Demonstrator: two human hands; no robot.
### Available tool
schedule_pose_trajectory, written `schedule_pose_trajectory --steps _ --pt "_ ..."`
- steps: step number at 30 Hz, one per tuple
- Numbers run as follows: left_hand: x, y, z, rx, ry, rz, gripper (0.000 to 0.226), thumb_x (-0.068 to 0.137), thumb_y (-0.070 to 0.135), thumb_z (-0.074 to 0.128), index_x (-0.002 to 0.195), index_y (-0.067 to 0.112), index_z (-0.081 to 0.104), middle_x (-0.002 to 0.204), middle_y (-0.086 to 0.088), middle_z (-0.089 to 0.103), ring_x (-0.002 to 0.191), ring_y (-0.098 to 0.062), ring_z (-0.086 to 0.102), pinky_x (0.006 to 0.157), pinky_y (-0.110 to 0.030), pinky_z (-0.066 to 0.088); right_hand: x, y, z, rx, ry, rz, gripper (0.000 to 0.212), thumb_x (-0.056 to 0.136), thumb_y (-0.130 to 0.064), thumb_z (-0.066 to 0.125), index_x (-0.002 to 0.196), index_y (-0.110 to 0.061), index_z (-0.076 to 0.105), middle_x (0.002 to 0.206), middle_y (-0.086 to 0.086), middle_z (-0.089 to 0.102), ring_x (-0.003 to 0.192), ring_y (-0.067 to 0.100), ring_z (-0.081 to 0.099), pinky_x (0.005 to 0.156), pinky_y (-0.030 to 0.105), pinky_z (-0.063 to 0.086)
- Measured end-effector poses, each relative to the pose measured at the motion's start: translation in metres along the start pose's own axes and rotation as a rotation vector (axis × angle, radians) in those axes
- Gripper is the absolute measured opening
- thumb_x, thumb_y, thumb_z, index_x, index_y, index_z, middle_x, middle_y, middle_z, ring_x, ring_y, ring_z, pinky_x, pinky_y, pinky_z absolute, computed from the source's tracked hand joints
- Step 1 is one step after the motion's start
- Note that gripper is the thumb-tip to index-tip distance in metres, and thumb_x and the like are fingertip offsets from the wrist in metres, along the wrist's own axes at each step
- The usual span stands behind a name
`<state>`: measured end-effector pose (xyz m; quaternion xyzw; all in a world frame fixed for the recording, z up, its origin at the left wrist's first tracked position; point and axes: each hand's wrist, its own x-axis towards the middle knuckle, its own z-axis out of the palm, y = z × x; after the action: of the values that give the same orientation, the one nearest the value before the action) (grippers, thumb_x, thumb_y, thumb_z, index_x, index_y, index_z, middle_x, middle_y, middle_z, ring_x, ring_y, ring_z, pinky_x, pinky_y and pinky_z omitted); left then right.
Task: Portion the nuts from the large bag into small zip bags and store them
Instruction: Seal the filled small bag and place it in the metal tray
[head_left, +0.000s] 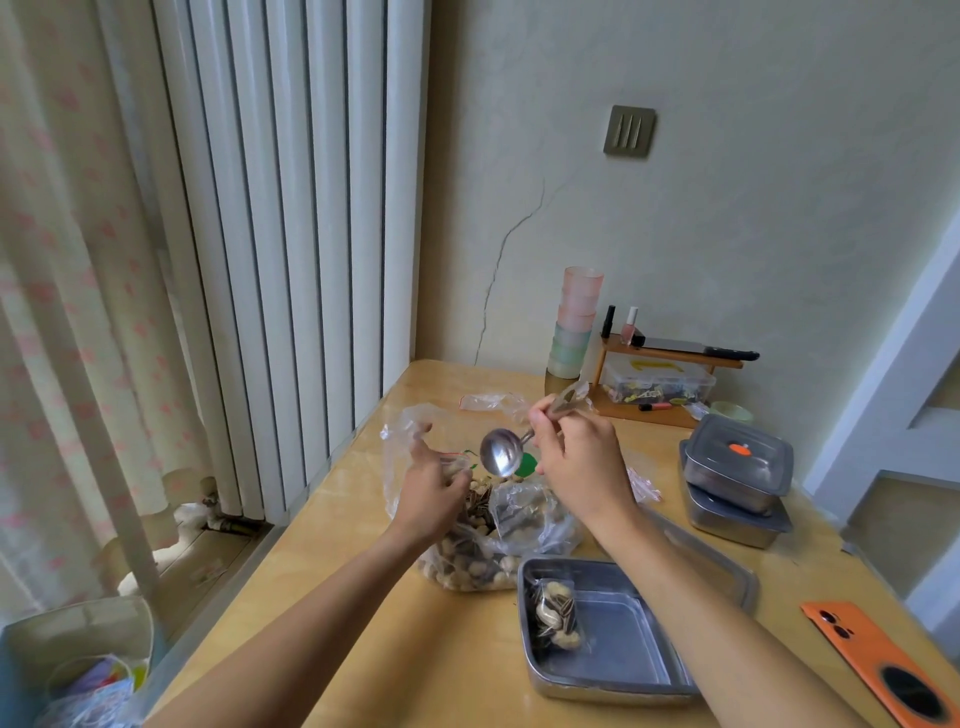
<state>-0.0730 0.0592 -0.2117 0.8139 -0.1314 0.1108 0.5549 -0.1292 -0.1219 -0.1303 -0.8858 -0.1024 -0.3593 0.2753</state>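
Note:
A large clear bag (483, 558) of peanuts and striped seeds lies in the middle of the wooden table. My left hand (434, 486) reaches into its open mouth and holds a small zip bag (458, 464) between its fingers. Above the bag my right hand (576, 457) grips the handle of a metal spoon (500, 453), whose empty bowl tilts toward the left hand. One filled small zip bag (555, 613) lies in the open steel tray (623, 670) at the front.
Two stacked lidded steel containers (737, 473) stand to the right, and a tray lid (727, 566) lies under my right forearm. An orange phone (878, 670) rests at the table's right edge. Stacked cups (574, 322) and a small shelf (670, 374) stand by the wall. Empty bags (485, 401) lie behind.

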Motion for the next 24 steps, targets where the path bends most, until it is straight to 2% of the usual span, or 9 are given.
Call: schedule_pose_trajectory --steps 2,3,5,9,12,14,17,21,24 --pt "0.001 0.000 -0.004 0.027 0.072 0.025 0.009 0.097 0.011 0.061 0.100 0.015 0.054 0.088 0.001 0.068 0.078 -0.018 0.065 0.080 -0.044 0.058 -0.002 0.005 0.005 0.016 -0.103 0.142 0.038 0.108 -0.033 0.048 0.087 -0.010 0.070 0.073 0.004 0.069 0.056 0.016 0.069 0.062 0.040 0.058" --pt "0.000 0.000 -0.005 0.020 0.090 0.045 0.006 0.096 0.015 0.063 0.100 0.016 0.058 0.096 0.002 0.069 0.083 -0.017 0.067 0.080 -0.046 0.059 -0.004 0.007 0.008 0.031 -0.132 0.209 0.037 0.108 -0.033 0.049 0.088 -0.011 0.070 0.074 0.004 0.070 0.054 0.013 0.069 0.062 0.034 0.059" --pt "-0.003 0.002 -0.007 -0.035 0.082 0.095 0.011 0.095 0.018 0.065 0.104 0.022 0.060 0.104 0.007 0.067 0.086 -0.018 0.069 0.079 -0.043 0.060 -0.008 0.012 0.013 0.038 -0.142 0.311 0.037 0.108 -0.033 0.049 0.087 -0.011 0.070 0.076 0.002 0.072 0.050 0.004 0.067 0.058 0.022 0.056" --pt "-0.008 0.001 -0.011 -0.075 -0.051 0.060 0.038 0.093 0.011 0.069 0.115 0.032 0.045 0.101 -0.002 0.067 0.088 -0.018 0.068 0.082 -0.042 0.060 -0.013 0.020 0.021 0.013 -0.160 0.388 0.037 0.109 -0.033 0.047 0.087 -0.013 0.070 0.075 -0.001 0.073 0.051 0.002 0.067 0.059 0.024 0.057" --pt "-0.008 -0.006 -0.013 -0.052 -0.152 -0.058 0.059 0.090 0.012 0.071 0.130 0.028 0.031 0.097 -0.006 0.069 0.085 -0.021 0.068 0.083 -0.045 0.060 -0.014 0.024 0.023 0.115 -0.177 0.489 0.033 0.108 -0.033 0.050 0.092 -0.011 0.069 0.080 -0.002 0.075 0.050 0.007 0.069 0.062 0.028 0.060" --pt "-0.010 -0.007 -0.013 -0.080 -0.107 -0.018 0.051 0.092 0.011 0.071 0.125 0.031 0.037 0.099 -0.004 0.068 0.091 -0.021 0.068 0.085 -0.043 0.060 -0.014 0.026 0.024 0.248 -0.170 0.584 0.032 0.108 -0.031 0.052 0.093 -0.009 0.069 0.078 0.002 0.076 0.054 0.017 0.072 0.055 0.029 0.058" --pt "-0.013 -0.002 -0.012 -0.134 -0.043 0.078 0.049 0.092 0.010 0.072 0.126 0.027 0.041 0.097 -0.001 0.067 0.089 -0.012 0.067 0.082 -0.026 0.058 -0.016 0.031 0.027 0.474 -0.157 0.746 0.029 0.109 -0.028 0.050 0.099 -0.009 0.069 0.081 0.007 0.078 0.062 0.029 0.076 0.048 0.027 0.052" --pt "-0.011 -0.008 -0.010 -0.056 -0.258 0.020 0.072 0.089 0.017 0.076 0.136 0.031 0.024 0.106 -0.013 0.064 0.091 -0.026 0.067 0.083 -0.036 0.061 -0.020 0.039 0.032 0.591 -0.212 0.858 0.031 0.109 -0.029 0.049 0.103 -0.004 0.068 0.086 0.012 0.078 0.064 0.030 0.076 0.048 0.026 0.054" --pt "-0.011 -0.007 -0.008 -0.015 -0.172 0.013 0.063 0.093 0.011 0.068 0.136 0.027 0.024 0.102 -0.009 0.066 0.088 -0.019 0.066 0.079 -0.029 0.057 -0.021 0.042 0.032 0.532 -0.172 0.818 0.032 0.109 -0.028 0.048 0.102 -0.005 0.069 0.081 0.010 0.078 0.062 0.027 0.075 0.051 0.029 0.055"
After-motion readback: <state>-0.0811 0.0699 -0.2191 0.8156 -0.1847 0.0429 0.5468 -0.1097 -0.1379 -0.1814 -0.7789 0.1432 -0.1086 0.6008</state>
